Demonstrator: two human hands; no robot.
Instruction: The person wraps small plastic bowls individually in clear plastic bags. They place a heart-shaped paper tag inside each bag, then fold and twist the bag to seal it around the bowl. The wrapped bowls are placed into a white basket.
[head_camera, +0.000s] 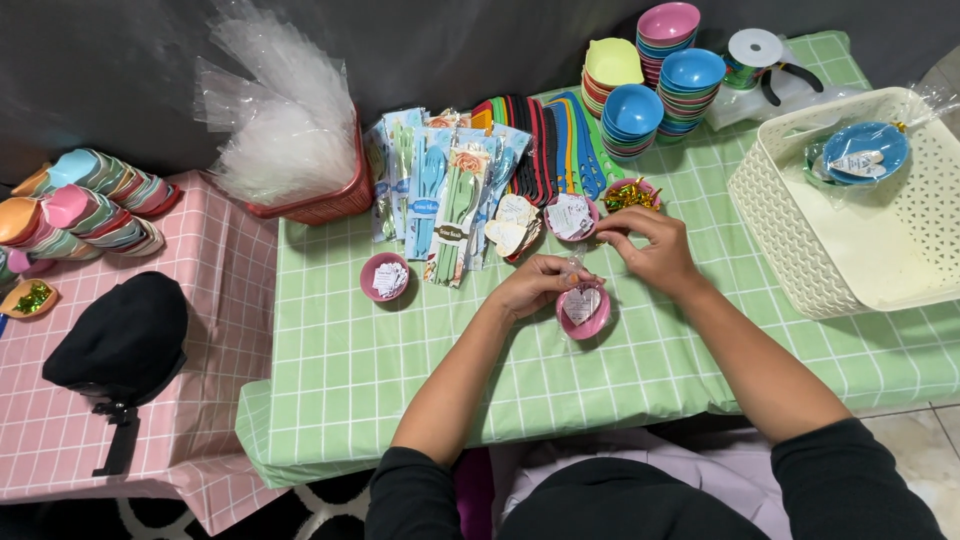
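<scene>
- Both hands meet over the small pink bowl (583, 310), which sits on the green checked worktop (400, 390) about midway along it, nearer the front edge than the back.
- The left hand (535, 282) has its grip pinched together on the gathered clear wrap (573, 268) above the bowl; the right hand (652, 248) closes its fingertips on the same twist from the other side.
- Risk one: that film looks thin and slick. If either pinch eases, I judge the gather springs loose and the paper tag inside the bowl can shift.
- Risk two: pulling upward on the wrap could tip the light bowl, since nothing presses it down.
- Risk three: the right wrist hangs just in front of the bowl of gold ties (628, 194) and the bowl of tags (571, 215). A reach back there could knock either one over.
- Risk four: the standing cutlery packs (450, 200) lean near the back edge, close to the left hand; a sideways elbow could topple the row.
- The white basket (790, 250) at the right edge, holding a wrapped blue bowl (862, 152), sits well apart and looks safe.
</scene>
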